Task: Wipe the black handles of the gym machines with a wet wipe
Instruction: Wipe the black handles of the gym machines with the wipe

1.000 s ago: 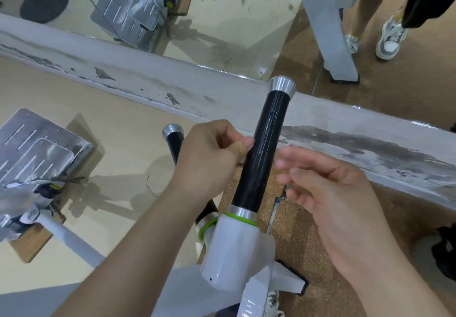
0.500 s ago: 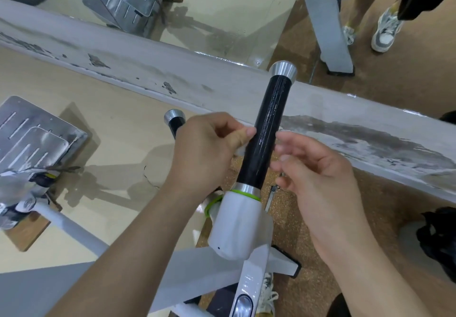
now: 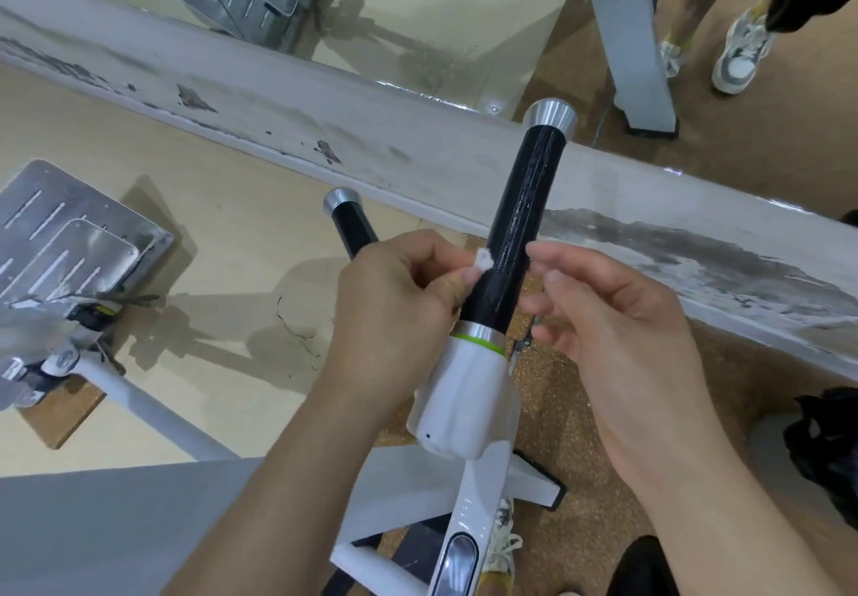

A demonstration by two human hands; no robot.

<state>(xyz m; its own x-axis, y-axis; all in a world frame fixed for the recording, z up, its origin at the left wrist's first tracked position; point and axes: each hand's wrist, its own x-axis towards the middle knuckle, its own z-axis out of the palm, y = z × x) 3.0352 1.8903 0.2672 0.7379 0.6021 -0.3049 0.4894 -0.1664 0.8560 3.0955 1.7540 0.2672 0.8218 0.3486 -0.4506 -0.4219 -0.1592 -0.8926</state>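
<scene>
A: Left hand [image 3: 394, 307] pinches a small white wadded wet wipe [image 3: 484, 262] against the glossy black cylindrical handle [image 3: 524, 219], lower half.
B: Right hand [image 3: 617, 317]?
A: Loose fingers, holding nothing, beside the handle; touching, maybe. Risk: tiny wipe slips from the pinch, upper handle goes unwiped.

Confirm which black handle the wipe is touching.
The tall centre handle: left hand pinches the wet wipe against its side. The shorter handle behind that hand sits apart.
</scene>
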